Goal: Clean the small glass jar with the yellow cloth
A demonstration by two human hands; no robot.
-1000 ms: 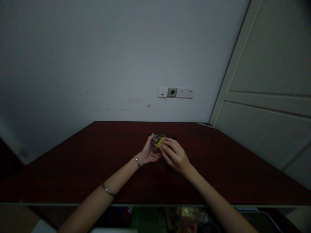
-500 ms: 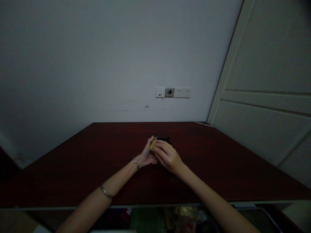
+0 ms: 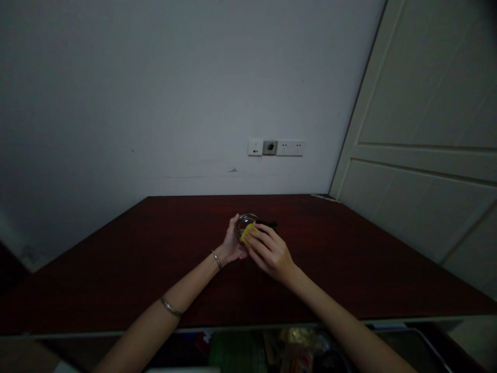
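Over the middle of a dark red table, my left hand is wrapped round a small clear glass jar, tilted toward me. My right hand presses a yellow sponge against the jar's side with curled fingers. A dark object, which I cannot make out, lies on the table just behind the jar. A thin bracelet circles my left wrist.
A white wall with a row of sockets rises behind the table. A pale panelled door stands at the right. Below the table's near edge lie dim bags and clutter.
The jar shows again above my hands after being covered half a second ago. The sponge has shifted along the jar's side, from its right toward its left. The view has drifted slightly.
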